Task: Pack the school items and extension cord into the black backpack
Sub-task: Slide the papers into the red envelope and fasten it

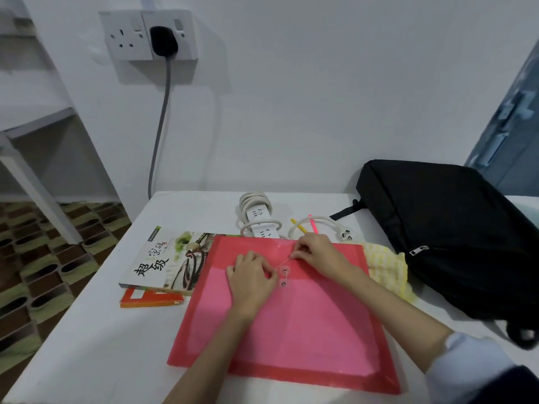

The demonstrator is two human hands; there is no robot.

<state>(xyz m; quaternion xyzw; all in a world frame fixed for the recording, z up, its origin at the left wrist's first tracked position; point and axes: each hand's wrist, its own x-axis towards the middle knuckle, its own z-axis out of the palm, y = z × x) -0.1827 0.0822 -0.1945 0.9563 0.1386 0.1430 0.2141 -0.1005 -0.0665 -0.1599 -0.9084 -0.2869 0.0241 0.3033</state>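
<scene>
Wall socket (pixel 148 35): on the wall beyond the table's far left corner; a black plug (pixel 163 40) sits in its right outlet and a grey cable hangs from it down behind the far edge.
Table (pixel 96 330): white top, carrying everything below.
Books: a book with Chinese characters on its cover (pixel 164 259) lies near the left edge on top of an orange book (pixel 151 298); its right side is tucked under the folder.
Folder (pixel 288 313): pink-red, translucent, flat in the middle of the table and reaching toward the near edge, with two string-tie buttons (pixel 284 270) near its upper flap.
Left hand (pixel 252 279): palm down on the folder, fingertips pressed just beside the buttons, gripping nothing that can be made out.
Right hand (pixel 316 250): fingers closed in a narrow pinch on the thin string (pixel 284 261) that runs to the buttons.
Extension cord (pixel 259 220): white, with its lead coiled round it, by the far edge just beyond the folder; the plug end (pixel 345 233) lies to the right.
Pens (pixel 306 225): one yellow, one pink, among the cord's loops.
Yellow cloth (pixel 385 266): checked, between folder and backpack.
Black backpack (pixel 455 237): lying on the table's right side, zip pull showing.
</scene>
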